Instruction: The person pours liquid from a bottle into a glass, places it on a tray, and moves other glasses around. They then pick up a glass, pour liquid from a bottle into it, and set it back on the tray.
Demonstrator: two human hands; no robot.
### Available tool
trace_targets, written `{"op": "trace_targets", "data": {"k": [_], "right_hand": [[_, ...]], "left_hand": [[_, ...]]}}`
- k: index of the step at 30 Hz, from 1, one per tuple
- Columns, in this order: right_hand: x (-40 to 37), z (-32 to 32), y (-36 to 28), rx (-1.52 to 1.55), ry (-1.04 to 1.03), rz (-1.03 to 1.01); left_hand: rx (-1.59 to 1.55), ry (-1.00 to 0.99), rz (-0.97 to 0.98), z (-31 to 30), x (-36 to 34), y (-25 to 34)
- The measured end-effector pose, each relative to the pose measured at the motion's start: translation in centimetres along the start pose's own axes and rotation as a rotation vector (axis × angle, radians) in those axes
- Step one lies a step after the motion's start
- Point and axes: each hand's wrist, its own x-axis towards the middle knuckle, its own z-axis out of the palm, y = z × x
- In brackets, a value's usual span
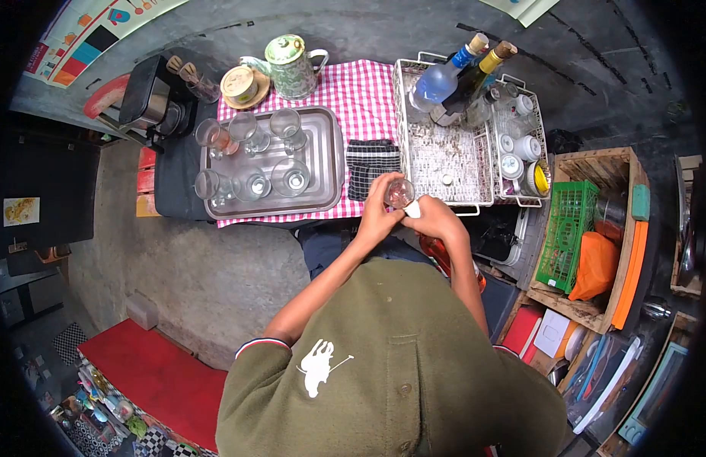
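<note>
Close in front of my body, my left hand (380,215) is wrapped round a clear drinking glass (399,192), its round mouth facing up toward me. My right hand (435,220) is closed beside the glass on a small white piece (413,209) that looks like cloth or tissue. Just beyond my left hand lies a folded black checked cloth (370,169). To its left a grey metal tray (320,199) carries several clear footed glasses (289,177) in two rows.
A white wire basket (448,204) with bottles (442,87) stands right of the cloth, beside a rack of cups (511,165). Behind the tray are a speckled teapot (292,76) and a lidded pot (240,85). A coffee machine (149,95) stands left. Wooden crates (635,164) line the right.
</note>
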Motion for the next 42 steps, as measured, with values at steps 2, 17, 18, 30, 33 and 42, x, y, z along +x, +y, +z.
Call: {"op": "trace_targets", "data": {"k": [2, 17, 18, 30, 33, 42], "right_hand": [[-0.1, -0.1, -0.1, 0.0, -0.001, 0.005], [-0.1, -0.6, -0.5, 0.028, -0.036, 0.058], [-0.1, -0.5, -0.3, 0.033, -0.028, 0.05], [0.5, -0.5, 0.1, 0.001, -0.041, 0.047], [0.6, -0.7, 0.0, 0.019, -0.046, 0.052], [0.2, -2.1, -1.3, 0.081, 0.033, 0.016]], "left_hand": [[-0.021, -0.005, -0.016, 0.0, 0.1, 0.2], [0.008, -0.029, -0.002, 0.1, 0.4, -0.1], [-0.007, -0.032, -0.013, 0.1, 0.4, -0.2], [-0.03, -0.047, -0.011, 0.1, 0.8, -1.0], [-0.04, -0.043, -0.022, 0.1, 0.9, -0.9], [-0.091, -0.094, -0.031, -0.6, 2.4, -0.3]]}}
